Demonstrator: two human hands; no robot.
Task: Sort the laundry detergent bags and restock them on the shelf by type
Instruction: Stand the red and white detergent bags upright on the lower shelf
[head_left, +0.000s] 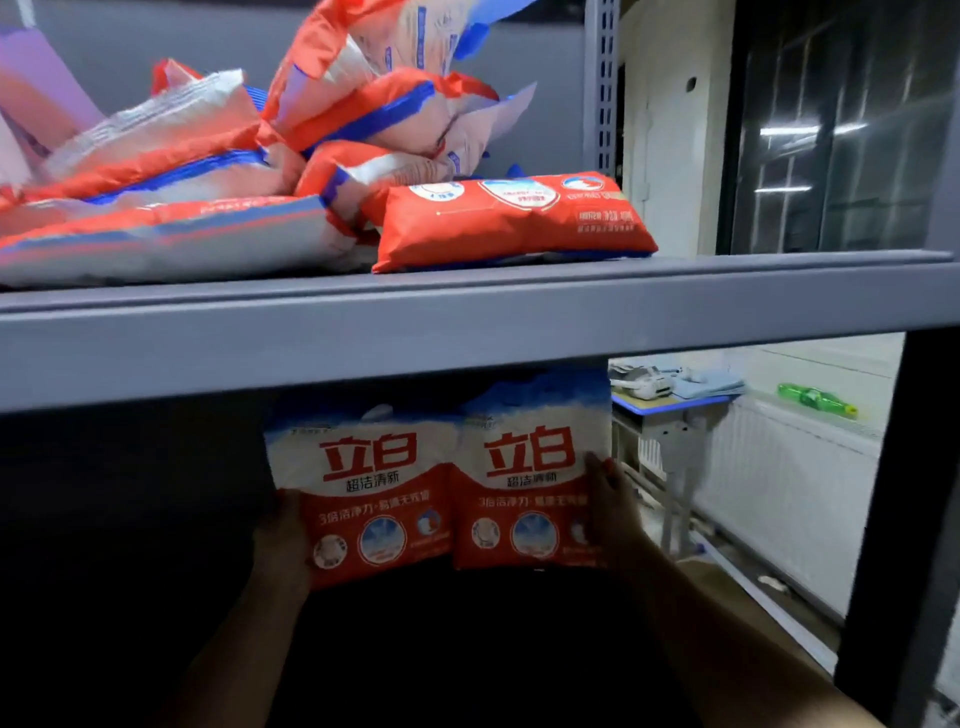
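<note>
Under the grey shelf board (467, 332), in the dim space of the lower level, you are holding two matching detergent bags upright and side by side, their inner edges touching. Your left hand (283, 540) grips the outer edge of the left bag (363, 493), fingers curled round it, and your right hand (613, 514) grips the outer edge of the right bag (530, 483) the same way. Both bags are white above and red below, with large red lettering. On the shelf above lies a loose heap of bags (208, 171) in red, white and blue, tumbled at all angles, and one red bag (511, 221) lies flat at the front, just right of the heap. The step in hand looks like placing this matched pair on the lower level, with most of the sorting not yet done. The next move calls for setting both bags down together so they stay standing, then letting go without tipping them. The lower shelf floor is lost in darkness, so you cannot tell whether the bags already rest on it. The bag tops are cut off by the shelf board, the heap is blurred, and its types are hard to tell apart.
</note>
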